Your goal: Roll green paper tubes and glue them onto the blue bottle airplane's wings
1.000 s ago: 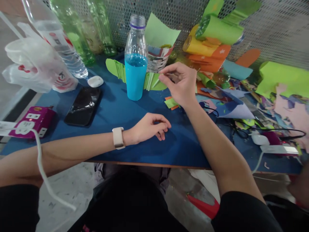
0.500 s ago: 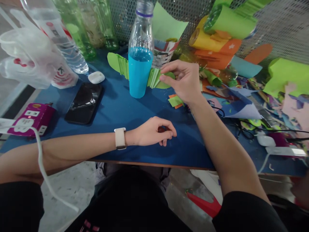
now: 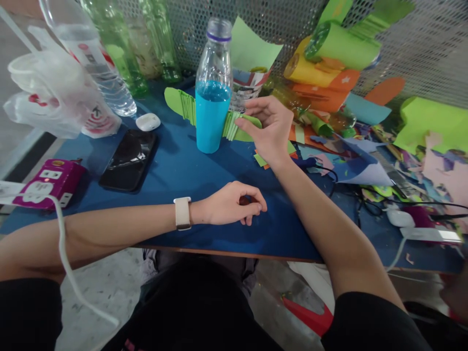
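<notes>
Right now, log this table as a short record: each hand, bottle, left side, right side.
Right hand: thumb and index finger apart, at the pleated paper; contact unclear
Left hand: loosely curled, nothing visible in it; band on the wrist
Bottle: upright, blue below, clear above; pleated paper showing on both sides
Left side: phone, white case near its far end, purple adapter
Right side: lilac paper, orange paper, cables

Craft workspace, paper scraps [image 3: 444,168], blue table [image 3: 175,168]
</notes>
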The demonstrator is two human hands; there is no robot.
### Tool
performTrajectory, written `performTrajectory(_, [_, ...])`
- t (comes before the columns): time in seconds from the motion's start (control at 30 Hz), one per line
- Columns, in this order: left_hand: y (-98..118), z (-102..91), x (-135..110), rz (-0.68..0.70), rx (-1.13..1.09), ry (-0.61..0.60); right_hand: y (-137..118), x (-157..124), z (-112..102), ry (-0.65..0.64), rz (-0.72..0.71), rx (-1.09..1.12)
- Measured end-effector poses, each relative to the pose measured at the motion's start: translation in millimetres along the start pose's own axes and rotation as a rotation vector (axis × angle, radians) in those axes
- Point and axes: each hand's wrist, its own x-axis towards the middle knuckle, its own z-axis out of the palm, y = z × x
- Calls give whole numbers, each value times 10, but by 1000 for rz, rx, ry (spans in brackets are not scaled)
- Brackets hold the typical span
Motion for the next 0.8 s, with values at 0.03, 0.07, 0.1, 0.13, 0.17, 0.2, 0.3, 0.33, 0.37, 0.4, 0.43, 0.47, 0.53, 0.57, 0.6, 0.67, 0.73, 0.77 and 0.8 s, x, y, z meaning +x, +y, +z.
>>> performTrajectory(0.03, [1, 0, 0, 1, 0, 1, -7, 4, 10, 0, -2, -7])
performTrajectory(0.07, [2, 0, 0, 1, 1, 0, -17, 6, 17, -1, 0, -16])
performTrajectory(0.1, [2, -2, 0, 1, 2, -2, -30, 8, 20, -1, 7, -25])
performTrajectory(0.13, [0, -4, 0, 0, 6, -5, -45, 8, 19, -1, 16, -32])
performTrajectory(0.17, [-4, -6, 0, 0, 10, -8, -62, 6, 15, -1, 26, -33])
performTrajectory(0.2, [-10, -9, 1, 1, 14, -10, -78, 3, 7, -3, 35, -30])
performTrajectory(0.3, [-33, -10, 3, 7, 10, -6, -110, -18, -15, -39, 81, -15])
performTrajectory(0.33, [-40, -9, 3, 6, 5, -3, -111, -28, -17, -57, 103, -11])
performTrajectory(0.37, [-46, -7, 4, 4, 0, -1, -106, -39, -14, -71, 125, -10])
performTrajectory(0.4, [-51, -5, 4, 0, -3, 0, -96, -49, -5, -83, 149, -9])
performTrajectory(0.43, [-55, -4, 4, -5, -3, 0, -84, -60, 8, -94, 171, -5])
performTrajectory(0.47, [-58, -3, 4, -8, -3, -1, -71, -69, 24, -100, 192, -1])
performTrajectory(0.53, [-59, -4, 3, -8, -1, 0, -52, -82, 59, -98, 225, 11])
performTrajectory(0.57, [-59, -5, 2, -6, 0, 1, -50, -85, 73, -91, 237, 17])
performTrajectory(0.6, [-58, -6, 0, -6, 2, 1, -53, -86, 84, -83, 247, 22])
performTrajectory(0.67, [-59, -6, -1, -4, 5, 5, -80, -84, 93, -62, 260, 34])
performTrajectory(0.73, [-63, -5, 0, -1, 9, 8, -124, -81, 87, -44, 266, 44])
performTrajectory(0.77, [-66, -5, 1, 1, 9, 7, -149, -80, 82, -36, 267, 45])
performTrajectory(0.8, [-69, -5, 2, 2, 7, 5, -173, -81, 76, -29, 267, 43])
